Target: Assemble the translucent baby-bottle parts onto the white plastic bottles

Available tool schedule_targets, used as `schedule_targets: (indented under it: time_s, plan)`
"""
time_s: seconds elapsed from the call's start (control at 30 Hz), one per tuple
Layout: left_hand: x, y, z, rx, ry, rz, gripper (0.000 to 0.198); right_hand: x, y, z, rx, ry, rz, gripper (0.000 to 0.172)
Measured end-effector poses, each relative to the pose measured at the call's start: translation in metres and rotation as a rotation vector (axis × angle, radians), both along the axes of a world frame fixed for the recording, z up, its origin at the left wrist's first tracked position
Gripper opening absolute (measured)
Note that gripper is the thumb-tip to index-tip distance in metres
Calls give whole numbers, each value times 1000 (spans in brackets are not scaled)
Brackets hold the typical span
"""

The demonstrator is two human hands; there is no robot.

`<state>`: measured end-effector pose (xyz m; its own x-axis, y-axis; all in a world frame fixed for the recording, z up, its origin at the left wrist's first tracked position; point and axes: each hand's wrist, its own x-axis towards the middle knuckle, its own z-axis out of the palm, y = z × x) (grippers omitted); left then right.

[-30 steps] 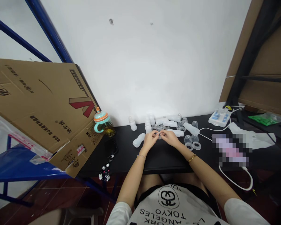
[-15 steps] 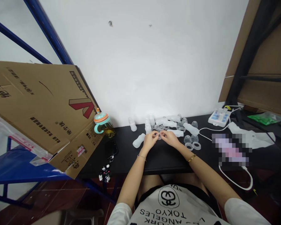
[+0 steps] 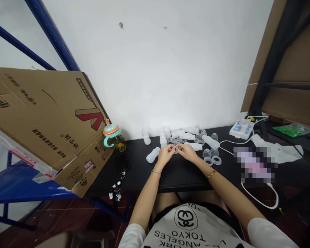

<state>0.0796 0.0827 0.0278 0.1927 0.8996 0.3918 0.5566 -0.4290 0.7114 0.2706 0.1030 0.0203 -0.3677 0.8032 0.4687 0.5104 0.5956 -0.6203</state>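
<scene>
My left hand (image 3: 166,154) and my right hand (image 3: 186,152) meet over the middle of the table, fingertips pinched together on a small translucent ring-shaped part (image 3: 176,151). Its exact kind is too small to make out, and the fingers cover much of it. To the left of my left hand lies a frosted white bottle (image 3: 153,155). A capped bottle (image 3: 146,137) stands farther back. Beyond my hands several more white bottles (image 3: 188,136) lie jumbled with clear parts. Right of my right hand are clear domed caps (image 3: 207,153) and translucent rings (image 3: 217,160).
On the black table (image 3: 142,177), a teal-lidded jug (image 3: 116,139) and a dark phone (image 3: 122,163) with a charm are at left, by a large cardboard box (image 3: 41,120). At right are a white power strip (image 3: 241,128), cables and a white sheet (image 3: 276,150).
Both hands stay in nearly the same place, with only slight finger movement at the small part. The bottles, caps and rings have not moved.
</scene>
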Motion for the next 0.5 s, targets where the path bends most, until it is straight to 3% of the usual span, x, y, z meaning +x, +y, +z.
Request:
schedule_targets:
  time_s: [0.5]
  plan:
    - [-1,2,-2,20,32,-4,29,1,0,2,0,-35,-8,19]
